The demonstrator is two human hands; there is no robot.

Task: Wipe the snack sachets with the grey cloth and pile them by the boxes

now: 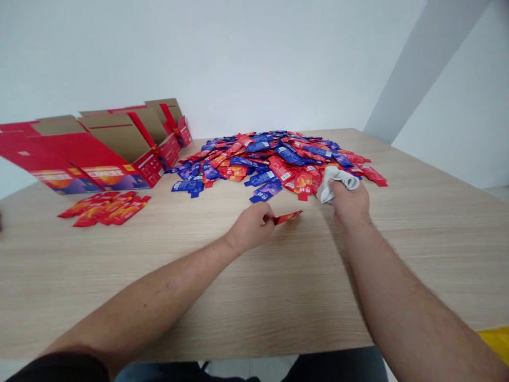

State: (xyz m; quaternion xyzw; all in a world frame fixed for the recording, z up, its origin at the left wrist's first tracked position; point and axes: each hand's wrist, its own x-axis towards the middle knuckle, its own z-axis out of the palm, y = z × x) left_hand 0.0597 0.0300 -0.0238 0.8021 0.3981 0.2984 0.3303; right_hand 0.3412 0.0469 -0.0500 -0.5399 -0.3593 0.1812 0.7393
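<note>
Pinched in my left hand [254, 225] is a red and orange packet [289, 217], held just above the table in the middle. My right hand [350, 202] grips a crumpled white cloth [331, 187] at the right front edge of a big heap of red and blue packets [278, 159]. A blue packet [266, 191] lies flat at the heap's near edge, beyond my left hand. Farther left, several red packets [107, 208] are laid out together in a small group.
Several open red cardboard boxes [115, 176] stand in a row at the back left, brown inside, flaps up. The wooden table [254, 297] meets a white wall [258, 63] behind. Something yellow [497, 339] shows at the lower right edge.
</note>
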